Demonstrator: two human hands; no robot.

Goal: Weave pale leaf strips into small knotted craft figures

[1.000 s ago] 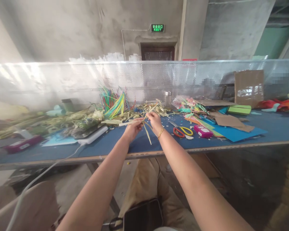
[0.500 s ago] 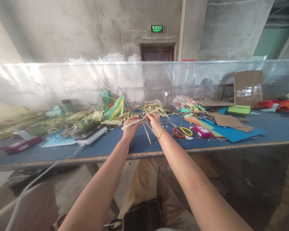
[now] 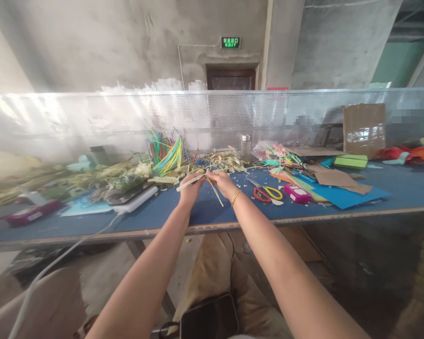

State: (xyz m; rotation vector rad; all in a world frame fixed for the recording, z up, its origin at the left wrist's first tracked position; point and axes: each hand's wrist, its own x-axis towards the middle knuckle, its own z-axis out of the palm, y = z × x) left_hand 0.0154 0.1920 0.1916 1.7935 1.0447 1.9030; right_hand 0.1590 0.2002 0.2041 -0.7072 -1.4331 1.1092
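Over the front middle of the table (image 3: 212,214), my left hand (image 3: 190,193) is closed on a flat, pale cream strip (image 3: 189,182) that juts out to the left. Close beside it, fingertips nearly meeting, my right hand (image 3: 224,183) pinches thin yellowish stalks or strips (image 3: 217,195) whose free ends hang down toward the table edge. What they are made of is too small to tell. The exact meeting point between the fingertips is partly hidden. To the right of my right hand lie scissors (image 3: 273,192) with one red and one yellow loop.
Dry pale scraps (image 3: 226,160) lie behind my hands. A bundle of coloured stems (image 3: 167,153) stands back left, near a white power strip (image 3: 136,199). A steel-capped bottle (image 3: 246,147), a magenta box (image 3: 297,193), cardboard (image 3: 341,177) and blue paper (image 3: 356,195) are to the right.
My right hand has moved slightly left and down, closer to my left hand. The looped thin strips now lie closer together, their ends shifted slightly right. My left hand has barely moved.
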